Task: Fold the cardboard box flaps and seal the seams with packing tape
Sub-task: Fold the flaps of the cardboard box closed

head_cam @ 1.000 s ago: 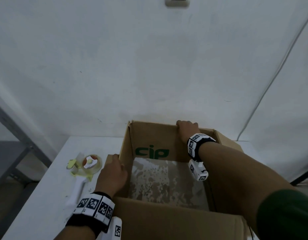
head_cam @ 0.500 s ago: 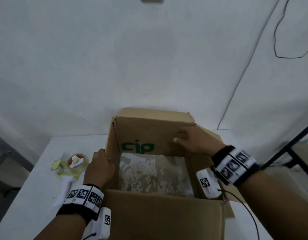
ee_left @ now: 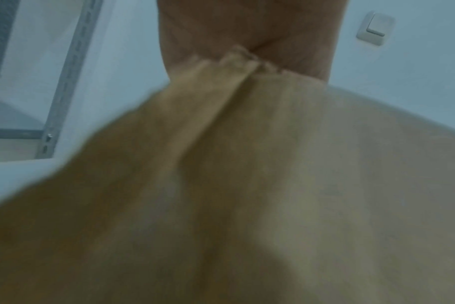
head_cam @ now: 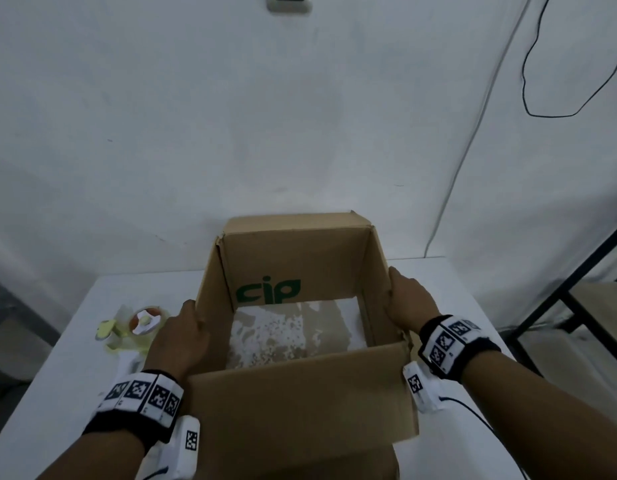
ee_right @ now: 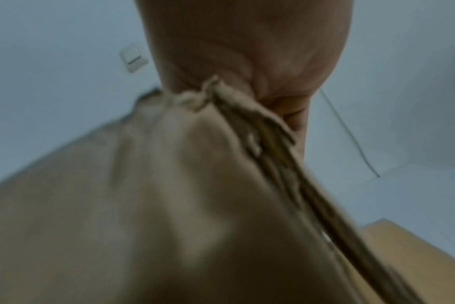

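An open brown cardboard box with green "cip" lettering inside stands on the white table, its flaps upright. My left hand grips the top edge of the left side flap, and that edge runs into my palm in the left wrist view. On the opposite side my right hand holds the right side flap, the cardboard edge wedged between thumb and fingers. A tape dispenser with a roll of tape lies on the table just left of my left hand.
The white wall stands close behind the box, with a light switch and a hanging black cable. A dark metal frame sits at the table's right end. A grey shelf upright stands to the left.
My right hand left the far flap, crossed the box opening and now holds the right side flap. My left hand stayed on the left flap.
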